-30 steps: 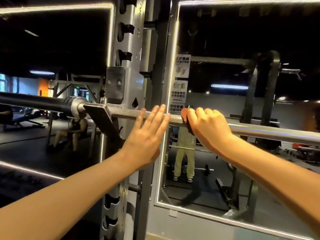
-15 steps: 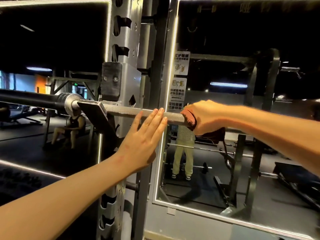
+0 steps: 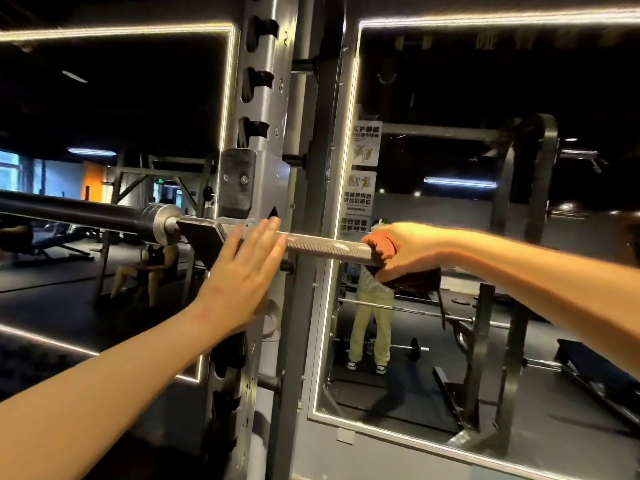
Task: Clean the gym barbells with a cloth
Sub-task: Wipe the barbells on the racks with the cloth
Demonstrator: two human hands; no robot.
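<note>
1. This is a gym: a barbell (image 3: pixel 325 249) rests on a steel rack (image 3: pixel 265 140) whose post has numbered notches.
2. Wall mirrors (image 3: pixel 450 98) edged with light strips reflect more racks (image 3: pixel 535 209) and a weighted bar (image 3: pixel 414 348) on dark flooring.
3. Posted signs (image 3: pixel 362 192) seem to picture weight plates, though the print is blurred.

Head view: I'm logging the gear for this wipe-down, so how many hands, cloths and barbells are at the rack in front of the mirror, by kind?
Knurled steel barbell: 1
Reddish-brown cloth: 1, wrapped round that barbell
Bare hands: 2, left hand open, right hand gripping the cloth
Total: 4
</note>
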